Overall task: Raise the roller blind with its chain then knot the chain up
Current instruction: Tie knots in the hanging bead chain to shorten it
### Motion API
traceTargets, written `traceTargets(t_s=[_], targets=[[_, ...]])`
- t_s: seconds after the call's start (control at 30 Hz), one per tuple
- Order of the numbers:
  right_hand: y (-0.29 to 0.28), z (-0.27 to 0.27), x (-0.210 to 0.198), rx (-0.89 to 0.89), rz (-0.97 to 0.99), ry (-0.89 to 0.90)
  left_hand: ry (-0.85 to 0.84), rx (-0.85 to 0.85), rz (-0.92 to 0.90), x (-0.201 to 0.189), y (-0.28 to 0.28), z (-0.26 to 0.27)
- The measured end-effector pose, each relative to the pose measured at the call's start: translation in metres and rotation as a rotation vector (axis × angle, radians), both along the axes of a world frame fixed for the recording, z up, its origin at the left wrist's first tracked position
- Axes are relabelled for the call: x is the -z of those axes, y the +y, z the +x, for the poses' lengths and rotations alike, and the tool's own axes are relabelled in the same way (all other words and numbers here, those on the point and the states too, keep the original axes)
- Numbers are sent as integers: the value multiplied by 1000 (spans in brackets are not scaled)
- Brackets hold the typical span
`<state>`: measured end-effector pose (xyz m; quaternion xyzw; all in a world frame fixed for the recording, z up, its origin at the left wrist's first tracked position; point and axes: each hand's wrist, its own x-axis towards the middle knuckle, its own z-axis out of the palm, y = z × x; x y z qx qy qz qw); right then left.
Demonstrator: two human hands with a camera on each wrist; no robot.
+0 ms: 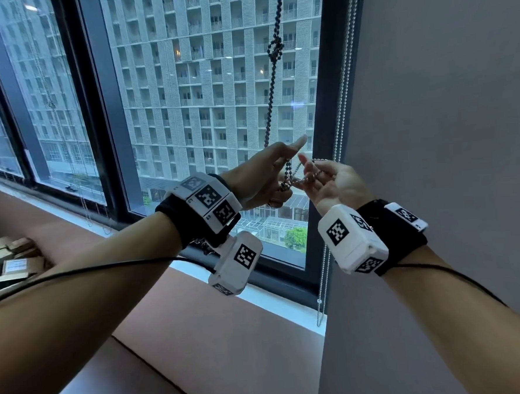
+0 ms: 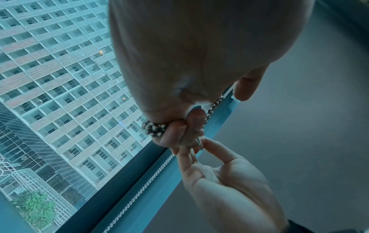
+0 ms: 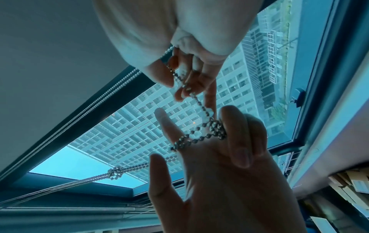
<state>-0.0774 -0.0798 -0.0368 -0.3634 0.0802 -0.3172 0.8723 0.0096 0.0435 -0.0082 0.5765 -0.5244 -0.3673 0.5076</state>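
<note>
A dark bead chain (image 1: 272, 98) hangs in front of the window pane, with a knot (image 1: 275, 51) tied high up in it. Its lower end runs into both hands at chest height. My left hand (image 1: 263, 178) grips a bunched loop of the chain (image 2: 154, 128) in its curled fingers, with the forefinger and thumb stretched out. My right hand (image 1: 334, 183) is palm up just to the right, its fingers pinching a strand (image 3: 185, 85) that leads across to the left hand (image 3: 219, 165). The right wrist view shows the knot (image 3: 115, 172) further up the chain.
A second, white bead chain (image 1: 344, 79) hangs along the dark window frame at the right, beside a plain grey surface (image 1: 446, 124). The window sill (image 1: 197, 292) runs below the hands. Cardboard boxes (image 1: 10, 261) lie at the far left. Another thin chain (image 1: 54, 109) hangs at the left window.
</note>
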Motion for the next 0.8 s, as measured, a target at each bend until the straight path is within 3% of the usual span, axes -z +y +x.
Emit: traceTargets(t_s=[0.13, 0.2, 0.33, 0.43, 0.57, 0.67, 0.8], targets=[[-8, -3, -5, 2, -23, -19, -10, -30, 7, 0, 2, 4], [-13, -7, -6, 53, -157, 80, -4, -38, 4, 0, 4, 8], [-15, -20, -2, 70, -719, 362, -11, -13, -3, 0, 5, 9], [-6, -21, 0, -67, -1184, 521, -31, -15, -10, 1, 1, 7], [0, -25, 5, -101, -1407, 517, -50, -45, -15, 0, 4, 6], [-1, -26, 4, 44, -1549, 477, -87, -70, -15, -1, 7, 8], [1, -28, -1, 171, -1727, 471, -296, -82, 36, 1, 5, 10]])
